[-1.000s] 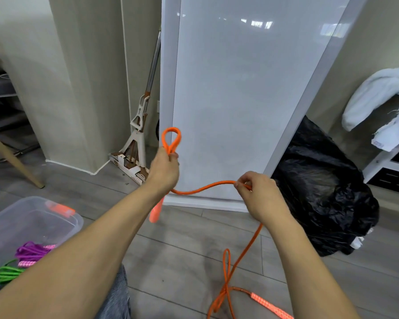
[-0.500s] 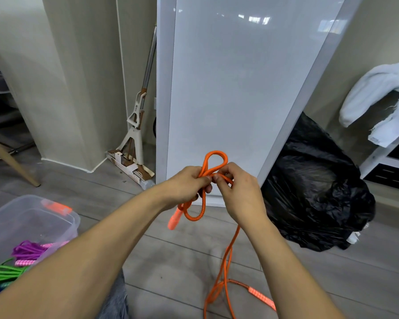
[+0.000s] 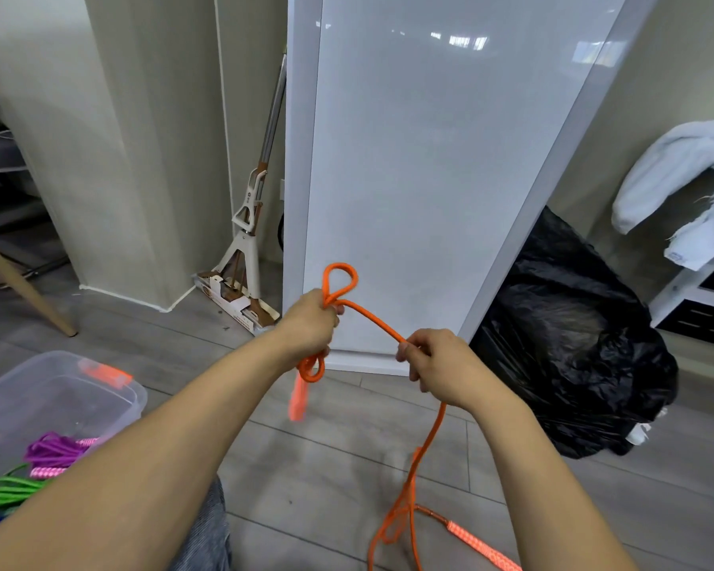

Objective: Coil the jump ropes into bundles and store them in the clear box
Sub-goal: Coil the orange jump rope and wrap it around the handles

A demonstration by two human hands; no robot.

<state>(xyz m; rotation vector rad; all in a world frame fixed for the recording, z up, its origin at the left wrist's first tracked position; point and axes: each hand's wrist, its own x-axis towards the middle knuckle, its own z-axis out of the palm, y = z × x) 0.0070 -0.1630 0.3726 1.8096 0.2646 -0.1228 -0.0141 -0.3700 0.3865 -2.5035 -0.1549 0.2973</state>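
Note:
My left hand (image 3: 312,323) grips a folded bundle of the orange jump rope (image 3: 378,323); a loop sticks up above the fist, another loop and one handle hang below it. The cord runs from there down to my right hand (image 3: 437,366), which pinches it a short way off. Below my right hand the rope drops to the floor, where its slack and second handle (image 3: 485,550) lie. The clear box (image 3: 58,401) stands at the lower left, holding a purple rope bundle (image 3: 54,449) and a green rope bundle (image 3: 15,490).
A white panel (image 3: 421,166) leans upright straight ahead. A mop (image 3: 246,249) stands against the wall to its left, a full black bin bag (image 3: 569,344) sits on the right. White towels (image 3: 685,175) hang over a shelf at far right; a wooden leg (image 3: 21,284) is at left.
My hands met at the loops half a second ago. Now my right hand has slid down and to the right along the cord, drawing out a new stretch; the left holds more loops.

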